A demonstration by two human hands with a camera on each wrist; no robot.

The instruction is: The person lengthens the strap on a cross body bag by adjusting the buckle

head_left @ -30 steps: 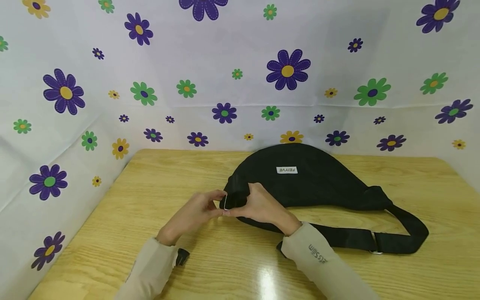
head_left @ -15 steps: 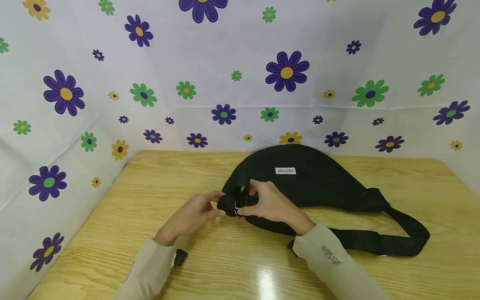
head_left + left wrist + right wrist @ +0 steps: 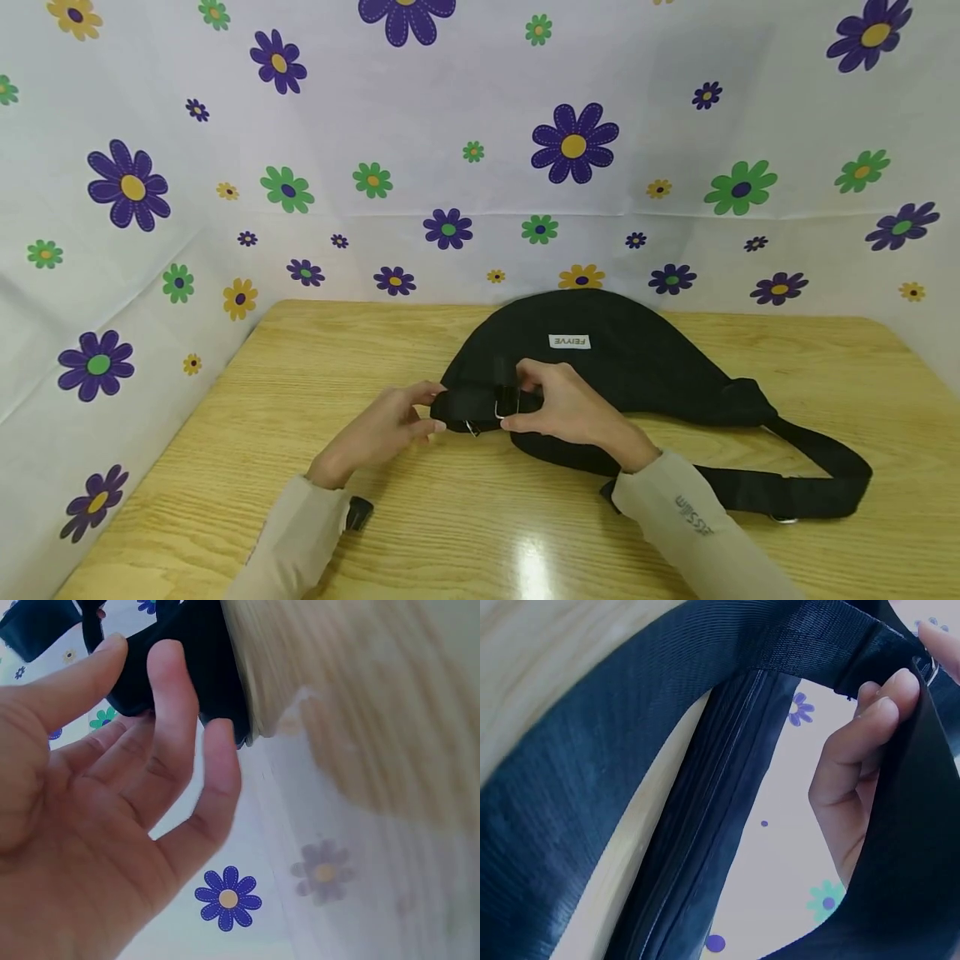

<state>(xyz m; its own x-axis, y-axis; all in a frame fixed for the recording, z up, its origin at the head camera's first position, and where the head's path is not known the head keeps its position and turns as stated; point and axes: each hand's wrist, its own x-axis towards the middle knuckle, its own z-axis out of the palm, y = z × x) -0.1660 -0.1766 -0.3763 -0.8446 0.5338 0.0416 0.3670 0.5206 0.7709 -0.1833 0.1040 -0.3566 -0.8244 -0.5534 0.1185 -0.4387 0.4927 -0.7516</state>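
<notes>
A black waist bag [image 3: 592, 358] with a small white label lies flat on the wooden table. At its left end my left hand [image 3: 382, 433] pinches the black strap [image 3: 461, 406] between thumb and fingers; the left wrist view shows this hand [image 3: 142, 787] with its other fingers loosely bent. My right hand [image 3: 573, 408] pinches a metal strap slider [image 3: 507, 416] with a short raised loop of webbing. Beneath the strap hangs a small silver piece, apparently a zip pull [image 3: 471, 428]. In the right wrist view a wide strap loop [image 3: 615, 742] crosses in front of the fingers [image 3: 851, 757].
A black plastic buckle part [image 3: 358, 513] lies beside the left sleeve. The long strap [image 3: 750, 490] folds back at the bag's right. Another black strap end [image 3: 609, 493] sticks out by the right sleeve. A white flowered cloth [image 3: 337, 125] walls the table [image 3: 315, 358].
My right hand has moved right along the strap with the slider, away from my left hand. The left hand stays in place. The long strap at right has shifted slightly right.
</notes>
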